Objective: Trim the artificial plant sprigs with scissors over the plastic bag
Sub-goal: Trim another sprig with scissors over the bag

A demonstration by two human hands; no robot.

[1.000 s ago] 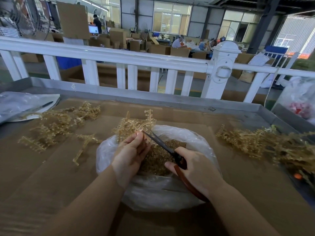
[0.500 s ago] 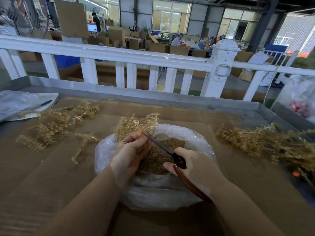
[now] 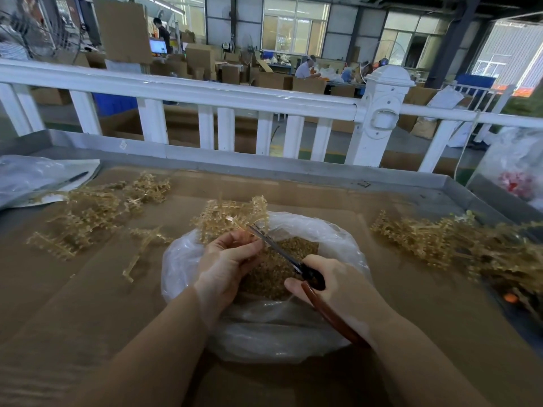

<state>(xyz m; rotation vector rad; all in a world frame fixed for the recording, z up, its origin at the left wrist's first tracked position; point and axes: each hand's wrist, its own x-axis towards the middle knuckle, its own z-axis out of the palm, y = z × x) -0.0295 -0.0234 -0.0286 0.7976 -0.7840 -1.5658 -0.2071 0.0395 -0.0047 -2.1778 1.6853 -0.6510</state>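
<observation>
Two bare forearms reach in from the near edge of the desk [image 3: 88, 304], with no sleeves, gloves, watch or rings on them. The left hand [image 3: 226, 265] and the right hand [image 3: 340, 286] are uncovered, with short, unpainted nails. Each forearm is bare as far as the frame's lower edge.

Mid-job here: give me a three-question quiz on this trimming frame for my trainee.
1. True or false: the scissors are in the left hand.
2. What lies under the held sprig? A) plastic bag B) metal bucket C) cardboard box
3. Fill in: loose sprig piles lie on ___ sides of the bag.

Key: 1 false, the right hand grips them; 2 A; 3 both.
</observation>
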